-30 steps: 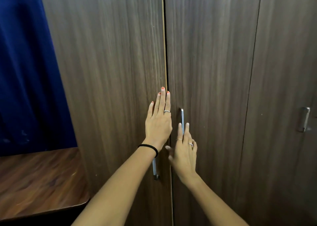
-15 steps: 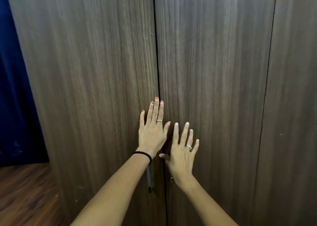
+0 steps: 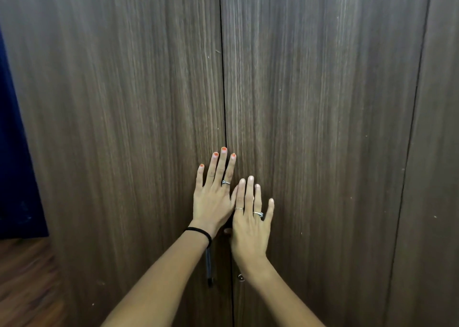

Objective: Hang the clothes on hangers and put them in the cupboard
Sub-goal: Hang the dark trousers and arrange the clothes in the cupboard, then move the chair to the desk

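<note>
The dark wooden cupboard fills the view with both doors closed. My left hand (image 3: pixel 214 192) lies flat with straight fingers on the left door (image 3: pixel 119 128), right beside the centre seam. My right hand (image 3: pixel 250 217) presses flat on the right door (image 3: pixel 323 128), its forefinger touching my left hand. A grey bar handle (image 3: pixel 209 267) on the left door shows below my left wrist. No clothes or hangers are in view.
A third cupboard door (image 3: pixel 437 177) stands at the far right. A dark blue curtain (image 3: pixel 15 165) hangs at the left edge, with a brown wooden surface (image 3: pixel 24 282) below it.
The doors have come together flush at the seam. My right hand left the right door's handle and spread flat beside my left hand. The view shifted closer to the cupboard and rightward.
</note>
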`<move>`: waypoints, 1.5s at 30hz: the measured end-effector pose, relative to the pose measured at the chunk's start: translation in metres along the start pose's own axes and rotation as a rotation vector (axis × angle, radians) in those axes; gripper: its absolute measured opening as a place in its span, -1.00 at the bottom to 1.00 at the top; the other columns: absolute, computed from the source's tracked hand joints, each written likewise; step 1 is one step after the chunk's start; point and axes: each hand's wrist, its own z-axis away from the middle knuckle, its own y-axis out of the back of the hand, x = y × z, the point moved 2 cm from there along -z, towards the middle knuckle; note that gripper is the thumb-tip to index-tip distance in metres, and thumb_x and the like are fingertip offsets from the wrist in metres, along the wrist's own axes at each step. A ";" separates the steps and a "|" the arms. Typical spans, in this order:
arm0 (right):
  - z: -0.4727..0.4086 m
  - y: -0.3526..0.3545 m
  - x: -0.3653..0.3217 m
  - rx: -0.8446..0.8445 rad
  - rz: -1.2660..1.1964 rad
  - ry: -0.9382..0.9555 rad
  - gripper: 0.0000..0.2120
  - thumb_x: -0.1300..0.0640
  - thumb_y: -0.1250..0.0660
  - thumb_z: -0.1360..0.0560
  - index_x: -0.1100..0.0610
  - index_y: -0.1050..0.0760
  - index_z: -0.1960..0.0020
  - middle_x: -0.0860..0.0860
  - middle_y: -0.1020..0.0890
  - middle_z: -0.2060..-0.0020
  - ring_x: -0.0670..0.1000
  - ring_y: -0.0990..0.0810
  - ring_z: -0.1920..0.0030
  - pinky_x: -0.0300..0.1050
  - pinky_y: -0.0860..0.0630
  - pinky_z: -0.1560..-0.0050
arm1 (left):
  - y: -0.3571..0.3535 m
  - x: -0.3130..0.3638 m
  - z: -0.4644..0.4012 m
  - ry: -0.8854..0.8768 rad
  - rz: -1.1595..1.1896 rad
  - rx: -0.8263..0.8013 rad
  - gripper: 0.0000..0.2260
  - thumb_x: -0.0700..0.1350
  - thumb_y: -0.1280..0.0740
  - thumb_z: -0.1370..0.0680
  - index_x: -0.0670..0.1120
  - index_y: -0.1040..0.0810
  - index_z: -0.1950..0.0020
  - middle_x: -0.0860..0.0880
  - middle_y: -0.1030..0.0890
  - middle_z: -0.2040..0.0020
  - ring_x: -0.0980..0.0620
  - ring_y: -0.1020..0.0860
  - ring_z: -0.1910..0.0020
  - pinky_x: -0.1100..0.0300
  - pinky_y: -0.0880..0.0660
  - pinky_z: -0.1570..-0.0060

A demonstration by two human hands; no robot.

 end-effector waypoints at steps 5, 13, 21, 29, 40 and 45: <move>-0.004 -0.010 0.000 0.013 -0.023 -0.025 0.04 0.08 -0.58 -0.27 0.22 -0.05 -0.56 0.17 -0.05 -0.55 0.16 -0.05 -0.54 0.20 -0.24 -0.43 | -0.011 -0.002 -0.001 0.012 -0.020 0.000 -0.40 0.13 0.00 -0.63 -0.05 0.13 -0.59 -0.07 0.08 -0.60 -0.04 0.08 -0.57 -0.07 0.05 -0.50; -0.004 -0.013 -0.004 0.056 -0.039 -0.023 0.03 0.18 -0.59 -0.26 0.24 -0.07 -0.55 0.20 -0.10 -0.54 0.21 -0.13 -0.52 0.18 -0.30 -0.40 | -0.012 -0.001 0.000 0.016 -0.043 0.006 -0.42 0.13 0.04 -0.64 -0.06 0.12 -0.59 -0.08 0.08 -0.59 -0.05 0.06 -0.57 -0.07 0.04 -0.50; -0.004 -0.007 0.000 -0.034 0.000 0.014 0.11 0.08 -0.63 -0.18 0.22 -0.09 -0.55 0.21 -0.10 -0.54 0.21 -0.16 -0.51 0.26 -0.27 -0.37 | 0.007 -0.001 0.000 0.017 -0.030 -0.136 -0.42 0.11 0.04 -0.63 -0.07 0.11 -0.59 -0.07 0.11 -0.59 -0.04 0.09 -0.57 -0.06 0.00 -0.51; 0.028 0.004 -0.043 0.005 -0.106 0.050 -0.13 0.21 -0.43 -0.39 0.18 -0.04 -0.57 0.21 -0.01 -0.55 0.19 0.00 -0.55 0.21 0.02 -0.47 | 0.053 -0.051 0.062 0.159 -0.100 -0.278 -0.41 0.12 -0.03 -0.61 0.04 0.09 -0.59 0.01 0.07 -0.60 -0.02 0.01 -0.57 -0.04 -0.06 -0.47; 0.164 0.001 -0.252 -0.370 -0.378 0.395 -0.01 0.26 -0.51 -0.20 0.25 -0.12 -0.54 0.22 -0.12 -0.53 0.16 -0.16 -0.52 0.15 -0.19 -0.44 | 0.199 -0.221 0.300 0.608 -0.459 -0.635 -0.44 0.16 0.02 -0.57 0.02 -0.16 -0.56 -0.02 -0.12 -0.58 -0.06 -0.18 -0.53 -0.10 -0.27 -0.39; 0.261 0.040 -0.365 -0.522 -0.533 0.630 -0.11 0.24 -0.48 -0.25 0.27 -0.19 -0.51 0.22 -0.25 -0.49 0.17 -0.26 -0.48 0.17 -0.25 -0.40 | 0.315 -0.261 0.411 0.838 -0.576 -0.743 -0.43 0.18 -0.01 -0.55 0.00 -0.29 -0.51 -0.04 -0.24 -0.54 -0.08 -0.28 -0.48 -0.09 -0.34 -0.34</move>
